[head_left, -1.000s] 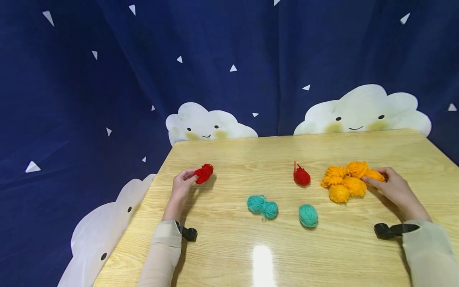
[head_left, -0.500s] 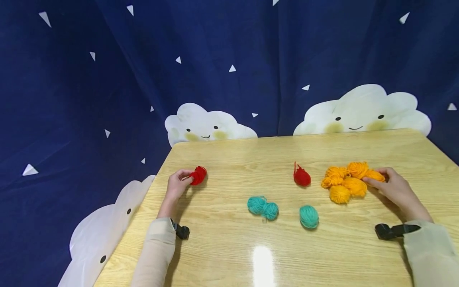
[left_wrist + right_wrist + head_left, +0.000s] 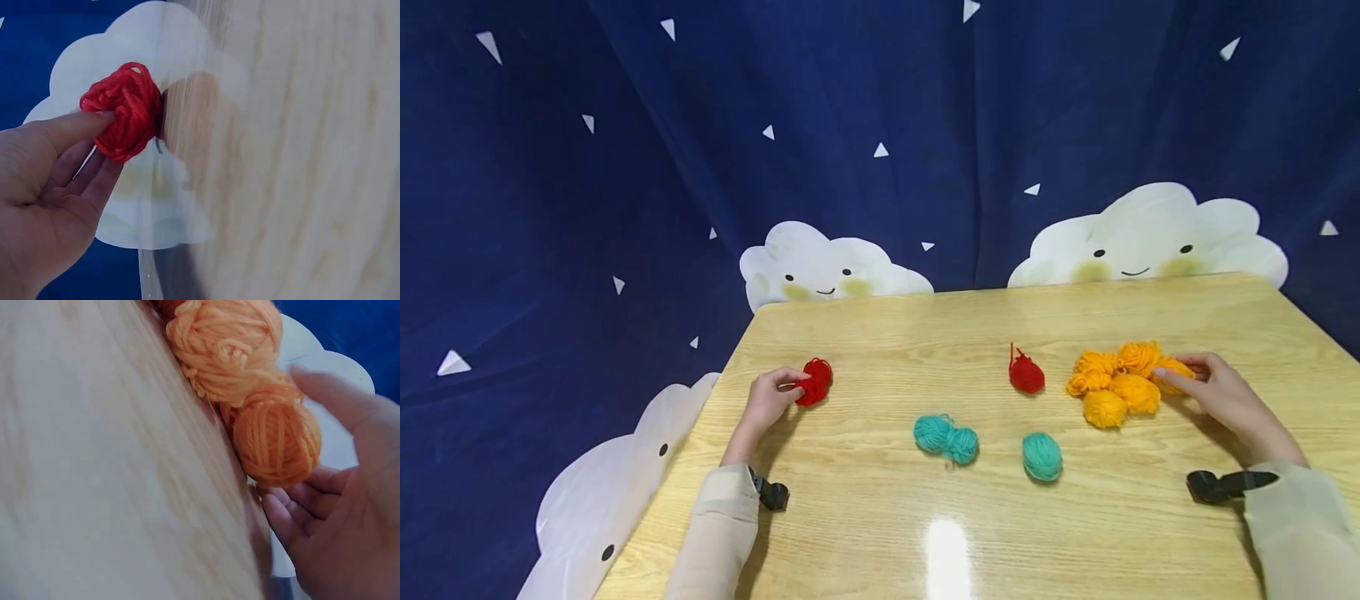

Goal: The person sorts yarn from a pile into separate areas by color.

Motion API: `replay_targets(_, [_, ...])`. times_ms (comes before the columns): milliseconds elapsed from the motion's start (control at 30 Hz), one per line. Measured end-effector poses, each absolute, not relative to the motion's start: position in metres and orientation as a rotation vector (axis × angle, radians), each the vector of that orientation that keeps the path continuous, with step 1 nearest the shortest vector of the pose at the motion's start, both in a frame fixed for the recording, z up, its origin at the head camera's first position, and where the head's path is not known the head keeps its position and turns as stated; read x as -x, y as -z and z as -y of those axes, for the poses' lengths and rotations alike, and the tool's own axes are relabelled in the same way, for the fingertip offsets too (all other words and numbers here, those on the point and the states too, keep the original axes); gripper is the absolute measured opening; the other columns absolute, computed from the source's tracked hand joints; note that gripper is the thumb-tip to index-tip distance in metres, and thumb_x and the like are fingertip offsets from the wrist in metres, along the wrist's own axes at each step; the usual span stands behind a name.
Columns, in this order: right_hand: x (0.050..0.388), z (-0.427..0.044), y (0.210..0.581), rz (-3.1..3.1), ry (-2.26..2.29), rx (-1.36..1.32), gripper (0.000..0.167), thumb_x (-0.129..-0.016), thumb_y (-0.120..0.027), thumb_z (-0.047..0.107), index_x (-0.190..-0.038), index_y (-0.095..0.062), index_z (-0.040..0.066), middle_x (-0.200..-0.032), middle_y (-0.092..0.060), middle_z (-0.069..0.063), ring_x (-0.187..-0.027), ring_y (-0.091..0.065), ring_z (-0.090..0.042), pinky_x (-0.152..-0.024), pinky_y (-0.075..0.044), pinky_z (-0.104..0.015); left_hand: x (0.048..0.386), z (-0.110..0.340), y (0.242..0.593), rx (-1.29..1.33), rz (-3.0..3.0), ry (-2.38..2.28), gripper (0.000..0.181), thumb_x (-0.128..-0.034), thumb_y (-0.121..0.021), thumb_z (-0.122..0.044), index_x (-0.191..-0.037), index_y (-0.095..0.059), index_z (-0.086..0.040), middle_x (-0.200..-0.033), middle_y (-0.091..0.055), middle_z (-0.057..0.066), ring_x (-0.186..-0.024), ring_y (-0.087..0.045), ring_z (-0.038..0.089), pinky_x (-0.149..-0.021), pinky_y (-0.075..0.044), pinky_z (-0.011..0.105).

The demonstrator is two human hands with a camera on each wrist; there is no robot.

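Observation:
My left hand [image 3: 769,402] pinches a red ball of yarn [image 3: 816,382] between thumb and fingers at the left side of the table. In the left wrist view, the thumb lies across the red yarn [image 3: 128,112], its strands looped loosely. On the right, my right hand [image 3: 1228,398] is at the outer end of a cluster of orange yarn balls [image 3: 1105,408]. The right wrist view shows its fingers touching the underside of the end orange ball [image 3: 278,440]; the blurred thumb is straight and lifted off it.
Between the hands lie another red yarn ball [image 3: 1026,375] with a loose end, a teal yarn bundle [image 3: 946,439] pinched in at its middle, and a teal ball [image 3: 1042,457]. The wooden table [image 3: 865,517] ends at a dark blue curtain [image 3: 850,100] with clouds.
My left hand has moved left and slightly nearer with the red yarn, which now sits lower. The right thumb has lifted from the end orange ball. The head view has shifted slightly.

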State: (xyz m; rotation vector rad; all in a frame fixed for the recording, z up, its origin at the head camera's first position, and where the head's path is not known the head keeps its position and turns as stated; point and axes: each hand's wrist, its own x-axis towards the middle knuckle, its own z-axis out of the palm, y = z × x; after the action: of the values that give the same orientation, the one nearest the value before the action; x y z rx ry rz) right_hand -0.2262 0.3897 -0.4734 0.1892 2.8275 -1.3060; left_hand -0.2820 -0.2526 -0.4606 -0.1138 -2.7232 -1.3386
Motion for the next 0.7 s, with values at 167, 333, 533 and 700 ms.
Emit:
replay_targets(167, [0.23, -0.375, 0.457, -2.92, 1.41, -0.165, 0.085, -0.099, -0.049, 0.048, -0.149, -0.017, -0.013, -0.145, -0.029, -0.041, -0.126, -0.031, -0.057, -0.099, -0.033, -0.068, 0.279, 0.256, 0.458, 0.152, 2.751, 1.259, 0.022, -0.0843, -0.066, 0.009, -0.105, -0.072, 0.002, -0.109, -0.072, 0.022, -0.106, -0.069, 0.036, -0.085, -0.06, 0.036])
replay_targets(333, [0.232, -0.342, 0.435, -3.045, 1.426, 0.009, 0.07, -0.099, -0.054, 0.041, -0.146, -0.032, -0.007, -0.145, -0.037, -0.037, -0.13, -0.033, -0.056, -0.102, -0.032, -0.07, 0.279, 0.256, 0.457, 0.192, 2.775, 1.2, 0.021, -0.0842, -0.067, 0.009, -0.103, -0.073, 0.001, -0.108, -0.073, 0.021, -0.105, -0.07, 0.036, -0.084, -0.06, 0.036])
replay_targets(533, [0.239, -0.303, 0.422, -3.133, 1.27, 0.283, 0.053, -0.098, -0.06, 0.035, -0.136, -0.05, -0.001, -0.137, -0.052, -0.029, -0.124, -0.047, -0.05, -0.095, -0.046, -0.059, 0.279, 0.253, 0.458, 0.205, 2.771, 1.176, 0.022, -0.0824, -0.068, 0.01, -0.101, -0.074, 0.001, -0.106, -0.073, 0.021, -0.102, -0.07, 0.035, -0.083, -0.06, 0.038])
replay_targets(700, [0.243, -0.277, 0.423, -3.061, 1.135, 0.459, 0.049, -0.096, -0.064, 0.029, -0.135, -0.054, 0.0, -0.137, -0.055, -0.026, -0.122, -0.051, -0.05, -0.099, -0.043, -0.066, 0.28, 0.251, 0.459, 0.199, 2.766, 1.16, 0.022, -0.0816, -0.069, 0.01, -0.1, -0.075, 0.0, -0.106, -0.074, 0.02, -0.101, -0.071, 0.035, -0.083, -0.06, 0.038])
